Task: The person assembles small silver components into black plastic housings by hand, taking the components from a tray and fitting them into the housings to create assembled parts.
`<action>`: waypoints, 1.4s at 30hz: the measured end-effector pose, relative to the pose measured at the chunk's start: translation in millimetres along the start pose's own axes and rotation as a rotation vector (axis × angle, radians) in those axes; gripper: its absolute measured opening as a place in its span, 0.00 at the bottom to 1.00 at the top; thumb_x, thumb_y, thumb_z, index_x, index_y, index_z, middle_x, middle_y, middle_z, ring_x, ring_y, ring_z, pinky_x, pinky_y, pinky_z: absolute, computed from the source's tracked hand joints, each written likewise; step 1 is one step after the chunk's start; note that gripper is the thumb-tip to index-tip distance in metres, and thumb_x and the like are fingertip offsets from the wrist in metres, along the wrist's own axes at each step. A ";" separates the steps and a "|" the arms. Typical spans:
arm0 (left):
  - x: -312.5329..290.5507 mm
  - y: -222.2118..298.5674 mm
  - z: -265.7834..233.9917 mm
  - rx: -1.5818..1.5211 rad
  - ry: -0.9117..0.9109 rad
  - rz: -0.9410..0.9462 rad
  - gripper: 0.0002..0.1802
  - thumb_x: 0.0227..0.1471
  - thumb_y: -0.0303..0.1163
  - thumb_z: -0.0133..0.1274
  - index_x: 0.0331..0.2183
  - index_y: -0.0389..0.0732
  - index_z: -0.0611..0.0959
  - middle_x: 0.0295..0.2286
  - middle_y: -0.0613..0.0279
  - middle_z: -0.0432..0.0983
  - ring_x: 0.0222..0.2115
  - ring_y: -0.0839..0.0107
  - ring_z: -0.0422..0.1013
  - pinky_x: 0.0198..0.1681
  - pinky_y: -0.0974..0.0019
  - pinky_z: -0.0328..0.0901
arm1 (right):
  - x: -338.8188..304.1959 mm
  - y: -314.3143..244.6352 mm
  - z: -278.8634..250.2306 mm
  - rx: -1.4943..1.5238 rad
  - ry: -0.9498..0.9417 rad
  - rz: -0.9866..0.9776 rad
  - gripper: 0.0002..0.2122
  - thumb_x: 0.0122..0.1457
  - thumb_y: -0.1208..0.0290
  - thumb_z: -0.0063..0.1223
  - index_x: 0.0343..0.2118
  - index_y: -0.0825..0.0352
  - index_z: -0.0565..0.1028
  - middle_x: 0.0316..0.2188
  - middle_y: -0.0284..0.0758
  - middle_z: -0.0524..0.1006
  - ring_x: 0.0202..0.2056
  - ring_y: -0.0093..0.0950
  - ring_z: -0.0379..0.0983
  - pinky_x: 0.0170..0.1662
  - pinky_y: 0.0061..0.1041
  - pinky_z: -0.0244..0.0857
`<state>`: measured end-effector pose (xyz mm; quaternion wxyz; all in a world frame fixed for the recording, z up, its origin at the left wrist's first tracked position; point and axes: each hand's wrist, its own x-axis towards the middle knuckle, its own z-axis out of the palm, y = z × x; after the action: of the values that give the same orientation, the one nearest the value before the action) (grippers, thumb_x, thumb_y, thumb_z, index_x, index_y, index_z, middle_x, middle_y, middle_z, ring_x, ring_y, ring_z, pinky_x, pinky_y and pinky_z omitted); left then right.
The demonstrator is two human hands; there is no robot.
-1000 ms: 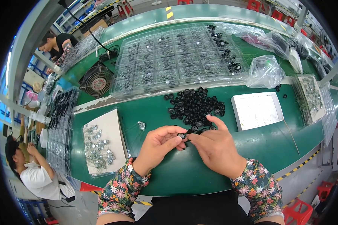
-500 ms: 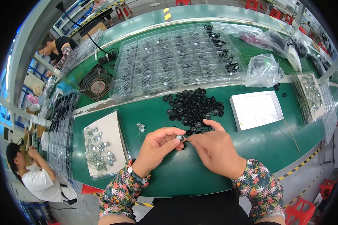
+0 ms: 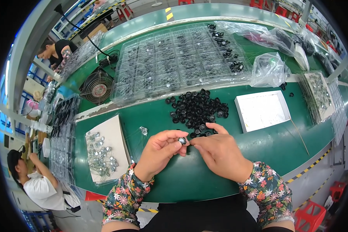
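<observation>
Two bare hands meet over the near part of the green table (image 3: 170,185), just beside each other. The left hand (image 3: 158,150) has its thumb and forefinger clamped on a small round part (image 3: 182,140), dark at the edge with a pale, shiny face turned up; its other fingers curl beneath. The right hand (image 3: 222,152) is just beside the part, thumb and forefinger close together and pointing at it, another finger raised; whether it grips anything, such as a thin wire, I cannot tell. Both forearms wear floral sleeves (image 3: 265,189). Just beyond the fingers lies a loose heap of black caps (image 3: 197,110), the nearest of them close to the right hand. To the right of the heap sits a shallow white box (image 3: 263,111), with a thin stick (image 3: 300,137) slanting from near its corner. To the left, a pale card (image 3: 112,128) bears a cluster of silvery pieces (image 3: 103,154), and a few more (image 3: 143,130) lie between the card and the heap. Across the back stretches a clear compartmented tray (image 3: 162,91) full of small pieces, black caps along its right side, between a fan (image 3: 98,89) and a plastic bag (image 3: 270,70). Two co-workers are at the far left, one in a white top (image 3: 44,191), the other in black.
</observation>
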<state>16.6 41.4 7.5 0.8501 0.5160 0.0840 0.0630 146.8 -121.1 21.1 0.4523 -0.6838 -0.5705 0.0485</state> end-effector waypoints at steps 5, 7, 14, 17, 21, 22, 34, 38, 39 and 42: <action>-1.5 -1.2 0.0 -0.134 -0.016 0.015 0.15 0.56 0.22 0.48 0.47 0.34 0.76 0.36 0.58 0.76 0.33 0.72 0.73 0.39 0.69 0.69 | -1.8 -1.9 -0.4 -0.054 -0.010 -0.046 0.05 0.52 0.79 0.52 0.33 0.67 0.75 0.16 0.34 0.74 0.22 0.32 0.73 0.55 0.41 0.59; -3.1 -0.9 -1.6 -0.153 -0.016 -0.005 0.15 0.56 0.22 0.49 0.47 0.35 0.76 0.36 0.58 0.76 0.33 0.72 0.73 0.39 0.69 0.69 | -3.9 -1.5 -0.6 -0.075 -0.025 -0.054 0.06 0.51 0.79 0.51 0.33 0.68 0.75 0.16 0.34 0.73 0.22 0.31 0.73 0.55 0.40 0.59; -3.4 4.5 -3.5 -0.171 -0.017 -0.013 0.14 0.55 0.23 0.50 0.45 0.35 0.75 0.36 0.54 0.78 0.32 0.70 0.74 0.38 0.68 0.70 | -9.9 7.3 -12.9 -0.210 -0.062 -0.120 0.06 0.46 0.80 0.51 0.30 0.67 0.72 0.14 0.33 0.70 0.21 0.32 0.71 0.54 0.38 0.60; -3.7 5.7 -4.5 -0.141 -0.046 -0.019 0.13 0.54 0.21 0.50 0.43 0.34 0.75 0.36 0.52 0.77 0.33 0.68 0.75 0.39 0.67 0.71 | -16.0 9.5 -18.6 -0.208 -0.055 -0.119 0.06 0.45 0.80 0.50 0.29 0.67 0.71 0.16 0.34 0.70 0.23 0.32 0.71 0.50 0.35 0.63; -8.9 7.1 -5.9 0.110 -0.092 -0.026 0.12 0.53 0.17 0.49 0.41 0.33 0.76 0.38 0.50 0.77 0.37 0.67 0.76 0.42 0.67 0.71 | -27.3 9.5 -29.8 -0.235 -0.170 -0.074 0.08 0.49 0.80 0.53 0.34 0.69 0.74 0.25 0.37 0.75 0.28 0.34 0.73 0.48 0.36 0.65; -11.1 7.5 -0.3 0.214 -0.013 -0.054 0.11 0.51 0.20 0.52 0.39 0.34 0.76 0.35 0.50 0.78 0.31 0.66 0.75 0.39 0.65 0.71 | -30.0 10.0 -31.7 -0.237 -0.177 -0.063 0.08 0.49 0.80 0.53 0.34 0.69 0.74 0.25 0.37 0.75 0.28 0.34 0.73 0.48 0.36 0.65; -12.4 -1.4 17.8 0.835 -0.092 0.161 0.12 0.43 0.20 0.59 0.35 0.39 0.82 0.31 0.61 0.75 0.31 0.71 0.70 0.37 0.69 0.65 | -35.9 -1.4 -70.5 -0.403 -0.129 0.081 0.15 0.43 0.83 0.50 0.37 0.68 0.75 0.36 0.38 0.74 0.40 0.38 0.70 0.46 0.35 0.63; -12.9 -4.8 19.7 0.869 -0.084 0.170 0.13 0.42 0.20 0.59 0.35 0.39 0.82 0.32 0.60 0.75 0.32 0.68 0.70 0.37 0.68 0.65 | -14.4 -10.9 -54.2 -0.195 -0.129 -0.039 0.09 0.45 0.78 0.57 0.32 0.68 0.75 0.36 0.38 0.74 0.40 0.37 0.70 0.45 0.35 0.62; -12.7 -4.8 20.5 0.887 -0.083 0.188 0.13 0.42 0.21 0.60 0.35 0.39 0.81 0.32 0.60 0.75 0.32 0.67 0.71 0.38 0.67 0.65 | -11.3 -11.7 -50.0 -0.204 -0.225 -0.024 0.10 0.45 0.74 0.61 0.32 0.67 0.76 0.40 0.36 0.74 0.45 0.37 0.70 0.48 0.36 0.61; -12.8 -5.5 21.1 0.912 -0.071 0.245 0.13 0.41 0.22 0.60 0.34 0.40 0.81 0.32 0.59 0.76 0.33 0.64 0.71 0.40 0.65 0.64 | -10.7 -10.8 -33.5 -0.172 -0.293 -0.029 0.08 0.45 0.73 0.61 0.29 0.66 0.75 0.42 0.37 0.72 0.50 0.38 0.66 0.52 0.40 0.57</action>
<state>8.6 18.1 13.2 0.5252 0.8448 0.0124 0.1017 154.6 -149.4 43.2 0.3049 -0.6974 -0.6421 0.0920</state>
